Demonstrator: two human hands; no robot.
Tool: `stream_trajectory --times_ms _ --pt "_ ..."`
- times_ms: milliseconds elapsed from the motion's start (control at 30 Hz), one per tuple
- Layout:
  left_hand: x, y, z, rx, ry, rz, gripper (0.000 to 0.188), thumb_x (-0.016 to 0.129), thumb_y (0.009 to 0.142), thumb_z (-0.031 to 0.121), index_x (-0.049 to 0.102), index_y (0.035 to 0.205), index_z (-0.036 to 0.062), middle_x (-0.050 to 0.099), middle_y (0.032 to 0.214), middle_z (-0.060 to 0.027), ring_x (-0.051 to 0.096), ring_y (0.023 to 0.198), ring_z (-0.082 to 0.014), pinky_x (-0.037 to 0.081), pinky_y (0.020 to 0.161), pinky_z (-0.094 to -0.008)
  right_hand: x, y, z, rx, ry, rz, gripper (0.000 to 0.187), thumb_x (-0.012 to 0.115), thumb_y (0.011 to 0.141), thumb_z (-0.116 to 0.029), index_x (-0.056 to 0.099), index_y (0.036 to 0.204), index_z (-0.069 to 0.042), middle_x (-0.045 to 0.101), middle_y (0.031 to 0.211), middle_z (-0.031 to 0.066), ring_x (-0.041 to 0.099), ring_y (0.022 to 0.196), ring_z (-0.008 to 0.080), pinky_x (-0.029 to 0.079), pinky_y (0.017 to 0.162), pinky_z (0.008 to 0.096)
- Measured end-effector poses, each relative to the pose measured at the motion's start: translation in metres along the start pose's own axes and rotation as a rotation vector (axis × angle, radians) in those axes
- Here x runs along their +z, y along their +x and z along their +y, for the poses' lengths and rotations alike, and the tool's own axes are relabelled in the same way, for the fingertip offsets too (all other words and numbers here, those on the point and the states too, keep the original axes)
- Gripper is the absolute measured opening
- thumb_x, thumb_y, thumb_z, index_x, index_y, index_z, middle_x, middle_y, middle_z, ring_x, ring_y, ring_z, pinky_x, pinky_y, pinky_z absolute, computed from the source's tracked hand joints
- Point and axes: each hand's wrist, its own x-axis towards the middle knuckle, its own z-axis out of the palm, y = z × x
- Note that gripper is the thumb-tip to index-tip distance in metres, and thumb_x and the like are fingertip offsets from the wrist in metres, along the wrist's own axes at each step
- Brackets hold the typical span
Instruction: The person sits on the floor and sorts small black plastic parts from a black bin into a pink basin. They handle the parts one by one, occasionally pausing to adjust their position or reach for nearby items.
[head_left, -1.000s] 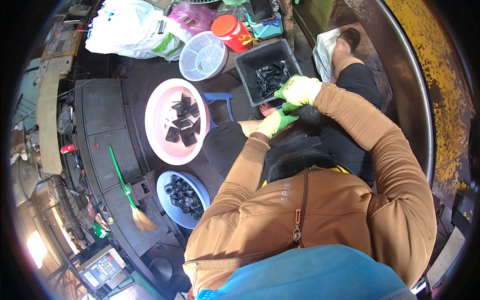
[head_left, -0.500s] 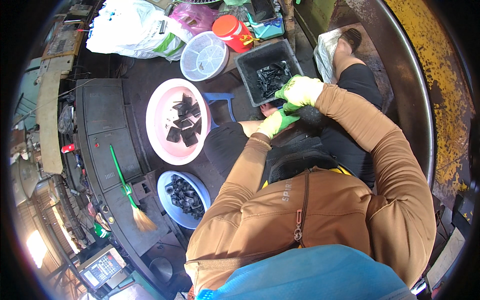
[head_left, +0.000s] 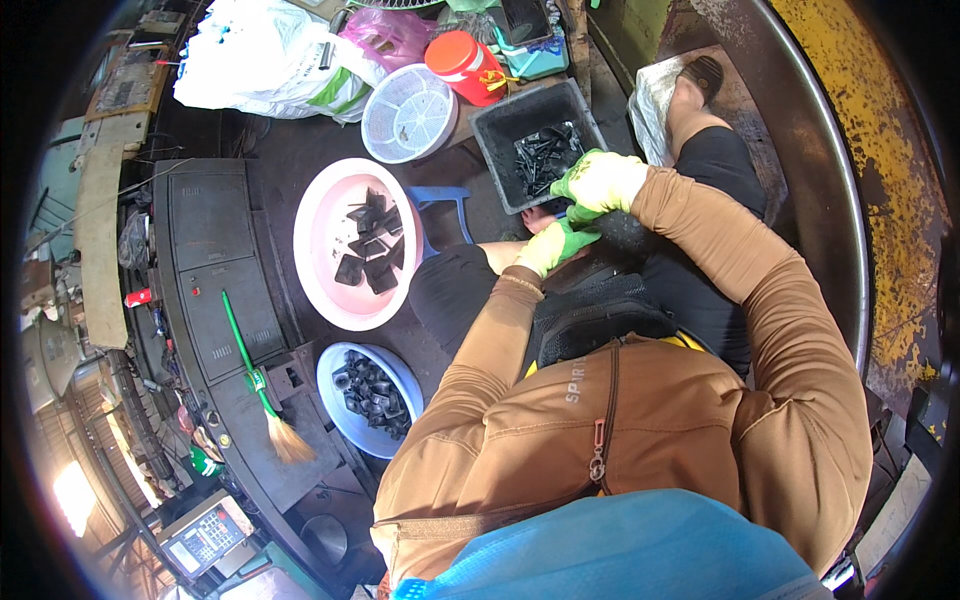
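Both my hands wear yellow-green work gloves and are close together over my lap. My left hand [head_left: 556, 246] has its fingers curled, their tips pointing toward the right hand. My right hand [head_left: 604, 184] is closed just beyond it, beside the near right corner of a black rectangular tub [head_left: 497, 140]. Whatever they grip is hidden by the gloves. Inside the tub lie thin black pieces [head_left: 545, 155] in a heap. To the left, a pink basin [head_left: 318, 245] holds several flat, angular black parts [head_left: 375, 245]. A pale blue basin [head_left: 350, 437] nearer me is filled with similar black parts [head_left: 375, 393].
A blue stool [head_left: 447, 197] stands by the pink basin. Beyond are a white plastic colander [head_left: 408, 110], a red container [head_left: 464, 66] and a white bag [head_left: 262, 55]. At left, a broom [head_left: 248, 360] lies on a dark metal cabinet [head_left: 208, 215]. A curved metal edge [head_left: 850, 200] bounds my right.
Both hands keep almost the same pose and place. The whole view has shifted very slightly; the basins and tub stand as before.
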Motion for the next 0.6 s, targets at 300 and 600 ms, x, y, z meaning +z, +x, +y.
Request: stream_trajectory --times_ms 300,600 --pt "0.012 -0.004 -0.015 -0.054 0.052 -0.112 0.021 0.057 0.091 0.014 0.067 0.109 0.0103 0.069 0.106 -0.0078 0.065 0.096 -0.0233 0.050 0.084 -0.0331 -0.001 0.000 -0.001 0.023 0.006 -0.020 0.048 0.067 0.073 -0.037 0.070 0.113 -0.010 0.071 0.104 0.0185 0.067 0.101 0.0356 0.052 0.087 0.0436" --pt "-0.012 0.002 0.019 -0.135 0.091 -0.115 0.029 0.057 0.085 0.006 0.070 0.110 0.0021 0.073 0.098 -0.0114 0.070 0.090 -0.0227 0.053 0.080 -0.0320 0.001 0.002 0.001 -0.008 -0.011 -0.032 0.047 0.067 0.075 -0.037 0.070 0.112 -0.009 0.071 0.103 0.0189 0.068 0.099 0.0357 0.052 0.087 0.0434"
